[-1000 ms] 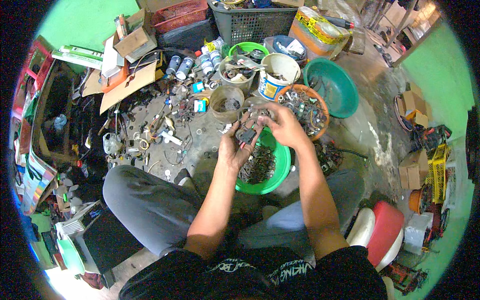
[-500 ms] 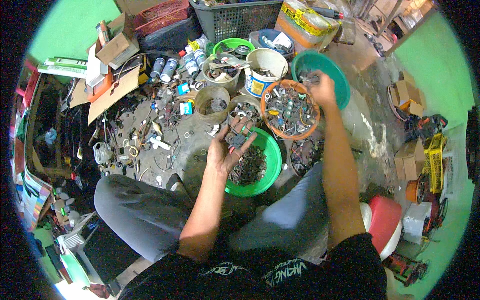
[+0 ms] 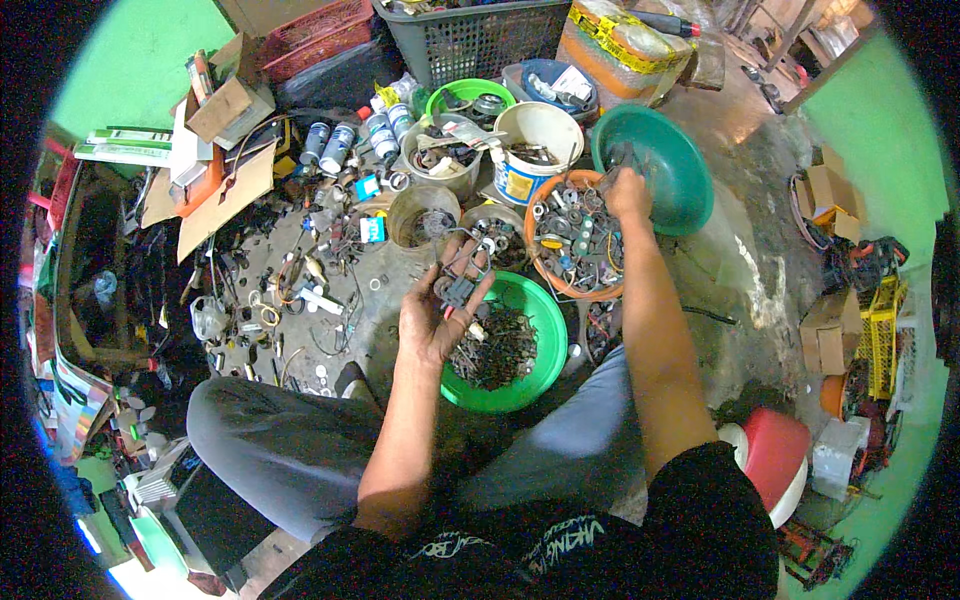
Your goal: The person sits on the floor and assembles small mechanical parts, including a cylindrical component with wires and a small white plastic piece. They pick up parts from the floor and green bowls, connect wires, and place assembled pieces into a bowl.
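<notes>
My left hand (image 3: pixel 428 325) is palm up over the bright green basin (image 3: pixel 558 340), its fingers partly spread. Small black parts (image 3: pixel 456 291) with a thin wire lie across its palm and fingers. The basin holds many small dark pieces. My right hand (image 3: pixel 628 196) is closed at the meeting rims of the orange basin (image 3: pixel 533 243) and the dark green basin (image 3: pixel 685 185). Dark pieces (image 3: pixel 626 158) show past its fingertips, too blurred to name. Mixed small parts, rings and wires fill the orange basin.
Behind stand a white bucket (image 3: pixel 540 120), a grey tub of scraps (image 3: pixel 468 180), a brown pot (image 3: pixel 396 215) and a grey crate (image 3: pixel 480 45). Loose parts and wires litter the floor at left, near spray cans (image 3: pixel 338 146). A red and white rounded object (image 3: pixel 775 455) is at right.
My right hand has shifted left and a little nearer, from over the dark green basin toward the orange one. The left hand still carries the black parts. The whole view has shifted slightly.
</notes>
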The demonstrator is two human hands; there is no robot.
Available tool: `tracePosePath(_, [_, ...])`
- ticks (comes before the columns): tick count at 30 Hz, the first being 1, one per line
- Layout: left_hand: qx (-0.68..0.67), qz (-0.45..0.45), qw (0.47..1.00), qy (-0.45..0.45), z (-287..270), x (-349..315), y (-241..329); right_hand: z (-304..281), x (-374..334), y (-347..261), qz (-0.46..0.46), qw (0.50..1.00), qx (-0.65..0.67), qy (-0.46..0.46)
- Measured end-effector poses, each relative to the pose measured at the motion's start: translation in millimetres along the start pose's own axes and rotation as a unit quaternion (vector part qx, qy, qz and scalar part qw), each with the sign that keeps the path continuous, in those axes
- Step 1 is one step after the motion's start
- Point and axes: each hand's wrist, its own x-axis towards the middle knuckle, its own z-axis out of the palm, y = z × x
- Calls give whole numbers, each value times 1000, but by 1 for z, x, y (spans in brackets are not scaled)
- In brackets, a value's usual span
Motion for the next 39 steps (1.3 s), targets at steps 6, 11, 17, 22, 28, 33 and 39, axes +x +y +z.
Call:
tracePosePath(6, [16,9,1000,26,1,1,-6,-8,4,-17,-74,992,76,66])
tracePosePath(11, [44,33,998,21,-8,-3,-4,-66,-49,-101,-264,943,203,-22])
tracePosePath(17, [65,60,994,59,-3,-18,1,-49,-158,-150,-470,826,259,-172])
tracePosePath(22, [78,91,990,79,10,-44,8,-49,-182,-168,-504,814,225,-179])
tracePosePath(28, [5,130,986,103,4,-66,23,-55,-193,-189,-539,790,171,-236])
tracePosePath(33, [-48,153,976,144,3,-81,28,-64,-225,-201,-558,767,127,-291])
tracePosePath(39, [-44,106,991,-66,-25,-76,29,-56,-235,-200,-585,775,132,-201])
